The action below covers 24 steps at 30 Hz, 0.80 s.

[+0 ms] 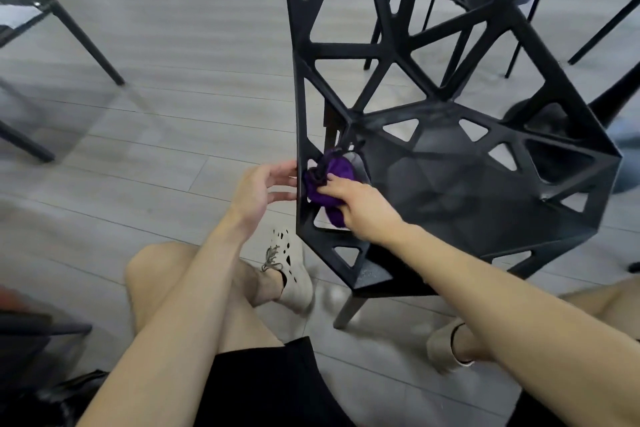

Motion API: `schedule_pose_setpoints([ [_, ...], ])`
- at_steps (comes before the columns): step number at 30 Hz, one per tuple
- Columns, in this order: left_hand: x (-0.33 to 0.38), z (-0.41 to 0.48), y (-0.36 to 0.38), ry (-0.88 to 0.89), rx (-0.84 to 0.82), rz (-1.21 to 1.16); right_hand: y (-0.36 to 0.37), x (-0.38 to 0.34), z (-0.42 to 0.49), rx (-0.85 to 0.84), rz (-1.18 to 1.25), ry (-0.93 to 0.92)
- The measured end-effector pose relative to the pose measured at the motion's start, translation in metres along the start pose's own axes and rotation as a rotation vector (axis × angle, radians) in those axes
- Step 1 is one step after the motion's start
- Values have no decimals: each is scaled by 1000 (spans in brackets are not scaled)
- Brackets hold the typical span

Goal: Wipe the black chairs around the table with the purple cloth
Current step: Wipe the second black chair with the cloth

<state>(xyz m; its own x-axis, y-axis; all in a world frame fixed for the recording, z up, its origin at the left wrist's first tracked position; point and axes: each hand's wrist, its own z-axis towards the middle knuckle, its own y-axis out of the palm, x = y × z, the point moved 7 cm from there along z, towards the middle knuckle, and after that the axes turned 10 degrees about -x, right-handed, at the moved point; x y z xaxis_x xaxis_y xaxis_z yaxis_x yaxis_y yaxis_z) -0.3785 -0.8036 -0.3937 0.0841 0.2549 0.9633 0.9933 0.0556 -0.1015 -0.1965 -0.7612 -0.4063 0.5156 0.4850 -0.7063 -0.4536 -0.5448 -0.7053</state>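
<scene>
Head view: the black chair (450, 184) is a rigid matte lattice of straight struts enclosing triangular and trapezoid openings, with a faceted, angular seat. Its backrest rises at the far side of the seat, away from the person. The purple cloth (334, 173), soft and bunched into an elongated wad, sits at the chair's left seat edge toward the rear corner, its long axis running along that edge, front to back. The right hand (360, 208) curls over the cloth, gripping it and pressing it against the struts. The left hand (258, 187) is relaxed with fingers loosely spread, fingertips touching the outer face of the chair's left frame. Grey plank floor (173, 80) lies beneath the chair.
</scene>
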Motion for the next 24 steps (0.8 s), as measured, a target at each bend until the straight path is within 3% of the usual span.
schedule_pose_setpoints([
  [1, 1, 0, 2, -8, -15, 11, -9, 6, -5, 14, 14, 35],
  [3, 0, 0, 5, -5, -16, 22, -35, 17, 4, 208, 140, 154],
  [5, -2, -1, 8, 9, -22, 42, -38, 0, 21, 297, 202, 154],
  [10, -3, -6, 9, 17, -64, 49, 40, -18, -24, 51, 9, -62],
  [13, -1, -6, 8, 2, -52, 61, 34, -17, -63, -77, -184, -164],
  [15, -1, -7, 13, 0, -63, 61, 4, -18, -52, 10, -80, -33],
  [17, -4, -7, 18, 8, -70, 71, -15, -9, -29, 207, 53, 136],
  [19, -5, -8, 22, 19, -74, 83, 2, -18, -6, 147, 0, 182],
  [21, -5, -9, 22, 16, -81, 75, 32, -21, -7, 38, -86, 113],
  [24, -3, -8, 15, 26, -71, 111, 34, -19, -46, 1, -185, -22],
])
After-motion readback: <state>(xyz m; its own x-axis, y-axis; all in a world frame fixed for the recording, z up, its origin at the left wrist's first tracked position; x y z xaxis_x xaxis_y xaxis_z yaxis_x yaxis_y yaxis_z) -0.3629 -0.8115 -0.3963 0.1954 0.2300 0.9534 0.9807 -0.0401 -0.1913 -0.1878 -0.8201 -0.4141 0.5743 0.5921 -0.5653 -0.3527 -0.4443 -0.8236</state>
